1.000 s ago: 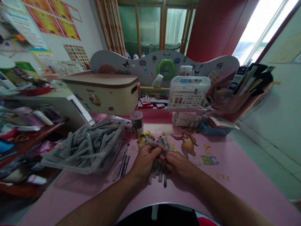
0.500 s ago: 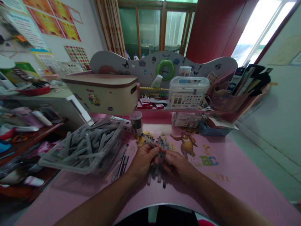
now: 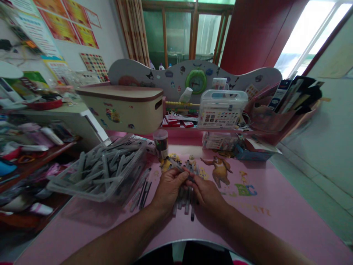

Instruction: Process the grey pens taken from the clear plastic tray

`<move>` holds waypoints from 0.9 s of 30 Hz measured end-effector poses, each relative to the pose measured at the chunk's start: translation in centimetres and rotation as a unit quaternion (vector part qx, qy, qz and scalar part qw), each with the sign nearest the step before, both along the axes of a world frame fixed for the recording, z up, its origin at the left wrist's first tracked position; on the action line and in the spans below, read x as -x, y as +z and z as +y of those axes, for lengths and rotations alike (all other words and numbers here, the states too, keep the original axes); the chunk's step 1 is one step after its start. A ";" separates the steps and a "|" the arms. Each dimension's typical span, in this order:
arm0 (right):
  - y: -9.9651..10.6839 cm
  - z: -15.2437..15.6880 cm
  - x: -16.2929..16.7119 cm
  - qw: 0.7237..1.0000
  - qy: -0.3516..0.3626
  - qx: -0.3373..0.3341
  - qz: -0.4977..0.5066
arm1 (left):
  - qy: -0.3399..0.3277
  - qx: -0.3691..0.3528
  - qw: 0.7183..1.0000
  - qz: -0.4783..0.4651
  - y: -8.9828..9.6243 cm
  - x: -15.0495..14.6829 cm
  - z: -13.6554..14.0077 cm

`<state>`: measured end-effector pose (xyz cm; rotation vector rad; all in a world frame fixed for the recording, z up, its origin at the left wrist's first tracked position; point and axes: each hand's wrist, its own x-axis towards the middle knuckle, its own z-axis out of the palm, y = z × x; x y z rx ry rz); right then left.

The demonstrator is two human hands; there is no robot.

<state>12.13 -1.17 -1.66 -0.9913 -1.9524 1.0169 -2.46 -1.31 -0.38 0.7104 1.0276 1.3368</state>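
Note:
My left hand (image 3: 168, 187) is closed around a translucent grey pen (image 3: 174, 162), which slants up and to the left. My right hand (image 3: 207, 193) meets it from the right, its fingers closed at the pen's lower end. Under both hands, a bunch of similar pens (image 3: 182, 206) lies on the pink desk (image 3: 220, 228), partly hidden by my fingers. Left of my left hand lie several loose pens and dark thin sticks (image 3: 145, 195). A clear plastic box (image 3: 79, 194) full of grey pen parts stands farther left.
A clear cup (image 3: 160, 143) stands behind my hands. The raised shelf holds a lidded cream bin (image 3: 124, 114), a clear carry case (image 3: 222, 110) and a green clock (image 3: 196, 80). A blue box (image 3: 252, 152) is at the right, below a pink holder (image 3: 267, 117).
My right hand's fingers have drawn in closer to my left hand at the pen's lower end. The view has shifted slightly; the pens on the desk stay put.

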 end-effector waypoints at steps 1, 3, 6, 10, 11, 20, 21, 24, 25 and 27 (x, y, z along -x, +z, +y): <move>-0.1 0.1 -0.1 0.999 -0.012 -0.024 -0.026 | 0.004 0.001 1.000 0.000 0.1 0.0 0.0; -0.2 0.2 -0.2 0.999 -0.018 -0.032 -0.023 | 0.009 -0.002 1.000 -0.004 0.3 0.0 0.0; -0.1 0.0 -0.1 0.990 0.031 0.089 0.103 | -0.022 -0.003 1.000 -0.018 0.3 0.4 0.1; -0.4 0.2 -0.3 0.902 0.162 0.332 0.223 | -0.116 -0.013 0.993 -0.028 0.1 1.0 0.3; -0.5 0.3 -0.5 0.861 0.192 0.393 0.260 | -0.133 -0.015 0.991 -0.028 0.1 1.1 0.3; -0.6 1.2 -1.1 0.818 0.165 0.456 0.309 | -0.127 -0.040 0.991 -0.018 1.0 1.7 0.4; -0.5 1.2 -1.1 0.815 0.168 0.460 0.310 | -0.127 -0.040 0.991 -0.015 1.0 1.7 0.5; -0.2 1.0 -1.1 0.785 0.168 0.504 0.319 | -0.121 -0.039 0.992 -0.006 1.2 1.5 0.4; 0.0 0.9 -1.0 0.778 0.166 0.514 0.323 | -0.117 -0.042 0.992 -0.003 1.3 1.4 0.3; 0.3 0.6 -0.6 0.787 0.149 0.494 0.338 | -0.103 -0.054 0.993 0.006 1.5 1.2 0.1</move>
